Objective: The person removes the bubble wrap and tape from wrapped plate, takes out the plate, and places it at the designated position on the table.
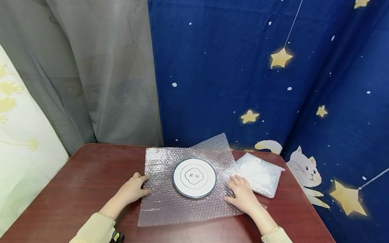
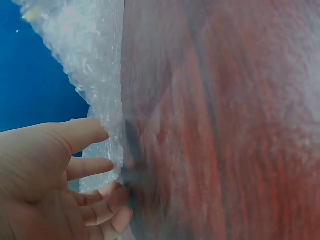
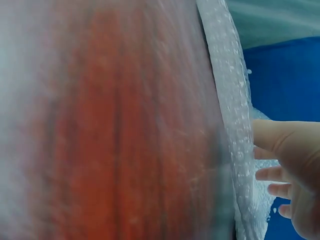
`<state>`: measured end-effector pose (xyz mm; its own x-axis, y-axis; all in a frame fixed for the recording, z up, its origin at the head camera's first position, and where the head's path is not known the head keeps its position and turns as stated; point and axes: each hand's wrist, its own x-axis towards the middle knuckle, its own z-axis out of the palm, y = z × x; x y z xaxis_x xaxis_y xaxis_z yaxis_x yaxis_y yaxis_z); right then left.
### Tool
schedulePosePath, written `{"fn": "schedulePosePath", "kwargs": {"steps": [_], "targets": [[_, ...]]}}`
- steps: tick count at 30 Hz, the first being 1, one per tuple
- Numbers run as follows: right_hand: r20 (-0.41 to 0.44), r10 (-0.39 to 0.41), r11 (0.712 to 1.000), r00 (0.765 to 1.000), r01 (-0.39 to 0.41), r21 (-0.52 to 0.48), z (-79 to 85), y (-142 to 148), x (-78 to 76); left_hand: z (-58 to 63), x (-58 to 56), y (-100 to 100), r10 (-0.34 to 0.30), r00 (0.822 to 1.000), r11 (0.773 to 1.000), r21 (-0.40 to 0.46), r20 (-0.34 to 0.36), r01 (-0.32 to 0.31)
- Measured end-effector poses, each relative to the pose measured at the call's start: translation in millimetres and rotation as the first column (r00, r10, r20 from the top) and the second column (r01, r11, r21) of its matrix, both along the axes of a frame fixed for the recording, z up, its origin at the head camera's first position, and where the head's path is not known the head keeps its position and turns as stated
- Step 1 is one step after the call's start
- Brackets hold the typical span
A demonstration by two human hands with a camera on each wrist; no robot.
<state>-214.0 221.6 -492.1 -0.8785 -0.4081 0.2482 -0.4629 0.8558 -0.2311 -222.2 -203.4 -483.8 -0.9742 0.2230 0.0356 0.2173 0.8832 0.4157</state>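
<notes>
A round white plate (image 1: 194, 178) with a dark rim and a flower-shaped emblem lies on a sheet of bubble wrap (image 1: 164, 206). At the sheet's left edge is my left hand (image 1: 132, 188), thumb and fingers apart. The left wrist view has its fingertips (image 2: 102, 165) right by the bubble wrap's edge (image 2: 102, 65); firm contact cannot be told. My right hand (image 1: 242, 194) rests on the sheet's right side, fingers spread. In the right wrist view its fingers (image 3: 272, 174) extend to the bubble wrap (image 3: 232, 95) without curling round it. The plate does not show in either wrist view.
A bubble-wrapped packet (image 1: 259, 175) lies on the reddish-brown table (image 1: 100, 168), right of the sheet and beyond my right hand. A grey curtain (image 1: 115, 74) and a blue star-patterned curtain (image 1: 212, 67) hang behind the table's far edge.
</notes>
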Motion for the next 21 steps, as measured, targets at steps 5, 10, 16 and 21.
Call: {"fn": "schedulePosePath", "kwargs": {"steps": [5, 10, 16, 21], "targets": [[-0.026, 0.029, 1.0, 0.999, -0.03, -0.006, 2.0, -6, 5.3, 0.9, 1.3, 3, -0.013, 0.998, 0.998, -0.061, -0.068, 0.009], [0.01, 0.025, 1.0, 1.0, -0.025, 0.018, 2.6, -9, 7.9, 2.3, 1.4, 7, -0.046, 0.989, 0.994, -0.105, -0.139, 0.031], [0.13, 0.023, 1.0, 0.991, -0.023, -0.003, 3.9, -9, 9.3, 8.8, 0.2, 12, -0.091, 0.984, 0.99, -0.119, -0.151, 0.073], [0.172, 0.025, 0.999, 0.985, -0.02, -0.031, 2.4, -9, 11.2, 16.5, -4.9, 18, -0.117, 0.988, 0.988, -0.113, -0.097, 0.106]]}}
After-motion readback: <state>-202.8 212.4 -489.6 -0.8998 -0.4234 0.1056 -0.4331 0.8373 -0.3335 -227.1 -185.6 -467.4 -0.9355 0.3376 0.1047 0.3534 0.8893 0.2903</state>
